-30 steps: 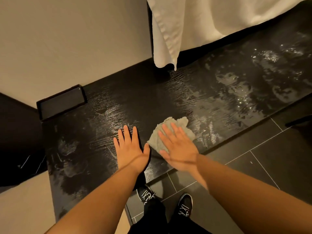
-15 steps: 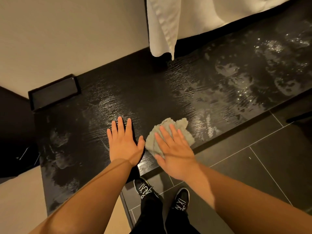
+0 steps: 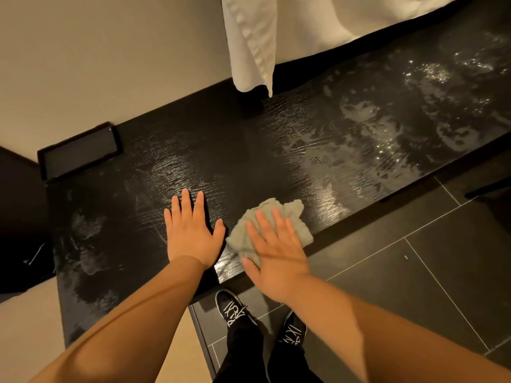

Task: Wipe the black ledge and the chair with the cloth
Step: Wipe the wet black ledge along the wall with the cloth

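The cloth (image 3: pixel 272 226), one crumpled grey-green rag, lies on the black ledge (image 3: pixel 249 150) close to its front edge, pinned under the right hand (image 3: pixel 276 255). That hand is flat, its fingers (image 3: pixel 264 226) spread and stretched out over the rag, pressing down rather than gripping; part of the rag sticks out beyond the fingertips and to the right. The left hand (image 3: pixel 192 233) rests palm-down on the bare ledge just beside the cloth, fingers straight and loosely together, holding nothing; its thumb nearly reaches the rag's left edge. There is one ledge, a long dark wood-grained board running from lower left to upper right, marked with pale streaks and wet glints, thickest toward the right end. One shallow black tray (image 3: pixel 78 153) sits at the back left corner against the beige wall (image 3: pixel 110 64). One white towel (image 3: pixel 254 42) hangs above the back edge, its lower corner just clear of the board. Between the hands and the tray the surface is open, and to the right it stays free all the way along. Below the front edge lie dark floor tiles (image 3: pixel 414 272), where two black shoes (image 3: pixel 233 309) with white laces stand.
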`<state>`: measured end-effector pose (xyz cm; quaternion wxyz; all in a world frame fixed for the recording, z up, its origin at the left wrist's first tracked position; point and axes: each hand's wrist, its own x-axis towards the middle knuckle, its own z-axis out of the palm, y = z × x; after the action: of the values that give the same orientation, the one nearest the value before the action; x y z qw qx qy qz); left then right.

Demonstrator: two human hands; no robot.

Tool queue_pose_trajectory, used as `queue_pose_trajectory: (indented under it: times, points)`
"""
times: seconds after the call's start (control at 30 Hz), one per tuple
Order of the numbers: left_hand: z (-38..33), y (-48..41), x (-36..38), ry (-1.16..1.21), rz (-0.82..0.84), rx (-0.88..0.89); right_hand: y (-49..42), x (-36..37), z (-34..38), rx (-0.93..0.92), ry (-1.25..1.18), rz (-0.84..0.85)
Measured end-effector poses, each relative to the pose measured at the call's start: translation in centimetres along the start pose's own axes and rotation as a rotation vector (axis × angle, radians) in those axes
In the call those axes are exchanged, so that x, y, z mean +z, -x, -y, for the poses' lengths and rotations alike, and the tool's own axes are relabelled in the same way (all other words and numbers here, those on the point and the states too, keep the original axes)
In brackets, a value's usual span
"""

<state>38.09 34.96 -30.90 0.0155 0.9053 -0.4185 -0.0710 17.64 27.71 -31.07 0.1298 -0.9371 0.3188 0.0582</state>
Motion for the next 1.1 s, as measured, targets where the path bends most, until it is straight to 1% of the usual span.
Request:
queue_pose_trajectory:
  times: [0.03,0.13,0.2,0.27,0.3,0.33,0.4,0.43,0.5,0.57,0.6,0.63,0.67,0.77,0.83,0.9,0.97,1.03,1.1]
  points:
    - [0.1,0.0,0.0,-0.002,-0.001,0.0,0.3,-0.1,0.0,-0.029,0.0,0.016]
    - [-0.2,0.0,0.0,0.0,0.013,-0.005,0.2,-0.5,-3.3,-0.11,0.009,-0.05]
    - [-0.3,-0.1,-0.2,0.016,0.021,-0.018,0.0,-1.0,-7.1,-0.036,0.039,-0.088]
    - [-0.5,0.0,-0.4,0.041,0.024,-0.014,-0.3,-2.2,-10.6,0.084,0.064,-0.037]
    - [-0.6,0.0,-0.6,0.049,0.022,0.007,-0.4,-2.7,-11.3,0.143,0.06,-0.012]
    - [-1.0,-0.1,-0.8,0.055,0.024,0.041,-0.6,-2.9,-11.3,0.196,0.061,-0.021]
    - [-2.8,-0.4,-1.2,0.073,0.047,0.123,-0.7,-2.8,-9.3,0.279,0.029,-0.06]
    - [-4.3,-0.5,-1.4,0.088,0.064,0.158,-0.5,-2.4,-7.9,0.268,0.012,-0.071]
    - [-7.7,-1.2,-1.5,0.13,0.09,0.219,-0.1,-1.8,-6.2,0.117,0.039,-0.06]
    - [-10.4,-2.0,-1.4,0.154,0.095,0.252,0.1,-1.7,-7.8,-0.05,0.068,-0.03]
    - [-11.2,-2.4,-1.3,0.156,0.094,0.244,0.0,-2.0,-9.4,-0.08,0.068,-0.028]
    - [-11.6,-2.6,-1.1,0.148,0.094,0.224,-0.2,-2.3,-11.2,-0.062,0.067,-0.022]
    - [-11.7,-2.8,-0.7,0.128,0.092,0.208,-0.6,-2.8,-13.1,-0.001,0.062,-0.014]
    - [-11.4,-2.7,0.1,0.066,0.052,0.208,-1.7,-4.5,-17.4,0.239,0.044,0.019]
    - [-11.4,-2.7,0.4,0.074,0.04,0.207,-2.0,-4.8,-17.6,0.312,0.025,-0.005]
    - [-11.5,-2.8,0.4,0.081,0.038,0.199,-2.1,-4.4,-16.0,0.353,0.018,-0.079]
    - [-11.6,-2.8,0.3,0.072,0.032,0.196,-1.8,-3.6,-14.0,0.297,0.014,-0.129]
    - [-11.7,-2.8,0.2,0.063,0.032,0.192,-1.5,-3.1,-13.5,0.138,0.022,-0.093]
    - [-11.7,-2.7,0.3,0.059,0.038,0.191,-1.5,-3.6,-15.3,-0.001,0.033,-0.042]
